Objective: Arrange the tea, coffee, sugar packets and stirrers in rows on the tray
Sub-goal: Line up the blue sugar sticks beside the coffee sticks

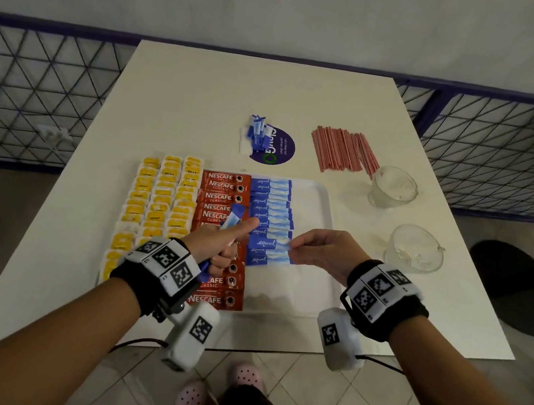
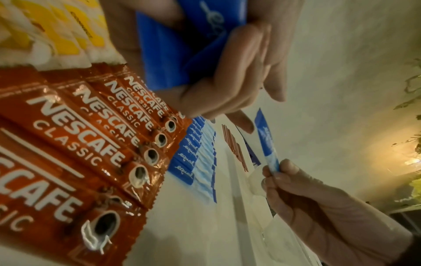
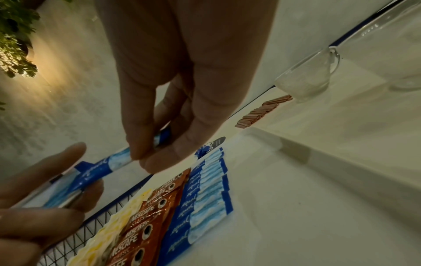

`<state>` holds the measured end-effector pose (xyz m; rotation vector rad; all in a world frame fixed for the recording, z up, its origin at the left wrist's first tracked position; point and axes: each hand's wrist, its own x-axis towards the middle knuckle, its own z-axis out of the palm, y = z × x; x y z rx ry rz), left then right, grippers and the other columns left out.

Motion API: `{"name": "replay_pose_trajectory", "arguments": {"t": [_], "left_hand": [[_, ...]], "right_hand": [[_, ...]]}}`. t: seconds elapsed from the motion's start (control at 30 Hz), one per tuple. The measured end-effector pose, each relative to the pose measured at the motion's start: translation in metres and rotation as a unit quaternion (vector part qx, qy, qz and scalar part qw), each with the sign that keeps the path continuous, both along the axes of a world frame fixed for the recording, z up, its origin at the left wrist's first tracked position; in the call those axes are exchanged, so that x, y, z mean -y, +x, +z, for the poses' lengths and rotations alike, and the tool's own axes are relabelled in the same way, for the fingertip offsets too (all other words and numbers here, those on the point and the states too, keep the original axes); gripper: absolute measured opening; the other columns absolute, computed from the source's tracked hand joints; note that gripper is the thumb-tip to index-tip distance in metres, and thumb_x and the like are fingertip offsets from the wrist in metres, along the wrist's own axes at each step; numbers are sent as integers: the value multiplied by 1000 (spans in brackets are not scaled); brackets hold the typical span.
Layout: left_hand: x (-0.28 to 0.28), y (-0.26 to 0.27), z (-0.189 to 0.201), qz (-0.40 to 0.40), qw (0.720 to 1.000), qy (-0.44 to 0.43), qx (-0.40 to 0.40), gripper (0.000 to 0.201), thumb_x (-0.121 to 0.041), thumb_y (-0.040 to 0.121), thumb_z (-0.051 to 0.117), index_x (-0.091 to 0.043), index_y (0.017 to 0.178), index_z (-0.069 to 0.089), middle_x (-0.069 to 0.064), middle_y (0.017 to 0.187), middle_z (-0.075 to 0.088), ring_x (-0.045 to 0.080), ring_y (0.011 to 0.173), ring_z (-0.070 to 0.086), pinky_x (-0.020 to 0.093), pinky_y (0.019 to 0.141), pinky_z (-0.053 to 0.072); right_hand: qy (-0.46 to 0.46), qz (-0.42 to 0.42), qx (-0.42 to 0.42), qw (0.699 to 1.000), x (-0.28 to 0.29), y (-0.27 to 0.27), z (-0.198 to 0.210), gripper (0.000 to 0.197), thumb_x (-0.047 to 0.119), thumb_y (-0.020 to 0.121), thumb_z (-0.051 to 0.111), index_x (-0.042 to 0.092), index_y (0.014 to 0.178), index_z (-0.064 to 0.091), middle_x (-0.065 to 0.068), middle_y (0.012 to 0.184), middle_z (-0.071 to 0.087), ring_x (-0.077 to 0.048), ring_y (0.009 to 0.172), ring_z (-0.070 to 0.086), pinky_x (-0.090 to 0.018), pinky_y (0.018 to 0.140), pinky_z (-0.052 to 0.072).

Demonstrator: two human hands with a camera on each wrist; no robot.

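Note:
A white tray (image 1: pixel 322 207) holds rows of yellow tea bags (image 1: pixel 158 200), red Nescafe coffee sticks (image 1: pixel 221 195) and blue Equal sugar sticks (image 1: pixel 269 202). My left hand (image 1: pixel 237 232) hovers over the coffee row and grips a small bunch of blue sugar sticks (image 2: pixel 168 54), one poking up past the thumb. My right hand (image 1: pixel 292 246) pinches the pale end of a single sugar stick (image 1: pixel 266 244), held just above the near end of the sugar row; the same stick (image 3: pixel 107 165) shows in the right wrist view. Red stirrers (image 1: pixel 342 151) lie in a loose pile beyond the tray.
More loose sugar sticks (image 1: pixel 256 135) lie on a purple round sticker (image 1: pixel 280 150) behind the tray. Two glass cups (image 1: pixel 392 186) (image 1: pixel 414 248) stand right of the tray. The tray's right part (image 1: pixel 302 284) is bare. A blue wire fence runs behind the table.

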<state>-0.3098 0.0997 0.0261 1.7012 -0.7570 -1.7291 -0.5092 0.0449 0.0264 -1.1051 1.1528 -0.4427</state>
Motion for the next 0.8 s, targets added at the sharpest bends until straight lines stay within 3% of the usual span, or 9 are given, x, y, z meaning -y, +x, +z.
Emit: {"name": "replay_pose_trajectory", "arguments": {"t": [0.07,0.17,0.3,0.43,0.47,0.53,0.63,0.73,0.8], "left_hand": [[0,-2,-2,-25,999,-15,20,30,-30,81,68,-15,65,47,-7,38,34,5,29,27,14,32,25],[1,-5,-8,-55,993,-29,97,30,-20,83,68,-12,65,46,-6,36,37,7,29,30,16,34,28],[2,-13,-14,-99,975,-20,199,30,-24,83,68,-10,69,45,-1,46,40,8,32,35,20,37,30],[1,-21,-17,-200,910,-49,359,36,-37,85,64,-14,65,43,-1,61,41,9,52,38,20,48,27],[2,-22,-18,-215,899,-57,376,33,-38,86,62,-16,67,46,-2,64,46,9,56,42,19,51,30],[5,-22,-21,-228,891,-61,388,23,-38,86,61,-15,88,58,1,86,62,13,73,55,21,65,41],[7,-24,-22,-258,867,-59,422,39,-40,86,61,-15,117,56,2,113,63,18,98,59,28,84,46],[8,-30,-22,-297,835,-64,458,39,-41,88,58,-17,118,53,1,116,61,19,102,59,28,84,45],[8,-34,-23,-322,814,-62,479,39,-43,88,57,-19,118,51,2,116,61,20,102,59,29,83,45]], "right_hand": [[6,5,-1,1000,0,-1,-1,21,-17,77,60,3,70,63,-2,55,65,-9,51,62,-17,60,56],[17,14,-25,999,2,-2,-2,20,-14,78,61,5,76,58,-10,60,62,-11,47,60,-20,55,56],[36,66,-84,994,4,-6,-8,19,-13,83,57,5,76,55,-14,68,57,-8,41,58,-18,49,54],[49,123,-156,979,9,-7,-18,20,-11,84,56,6,72,55,-12,67,57,-6,39,57,-16,50,54],[53,123,-162,978,11,-6,-21,21,-11,84,56,6,72,56,-11,64,58,-6,39,57,-17,50,54],[64,111,-163,978,13,-6,-28,22,-13,83,56,4,70,56,-7,52,60,-7,37,57,-18,48,54],[70,101,-169,978,15,-3,-35,23,-13,83,56,4,68,56,-1,41,59,-7,35,56,-18,46,53],[58,108,-192,974,16,2,-40,23,-8,82,60,7,66,54,-2,46,59,-6,34,55,-18,46,52],[48,113,-209,970,18,4,-44,23,-5,81,64,9,66,53,1,40,57,-5,32,54,-17,43,51]]}}
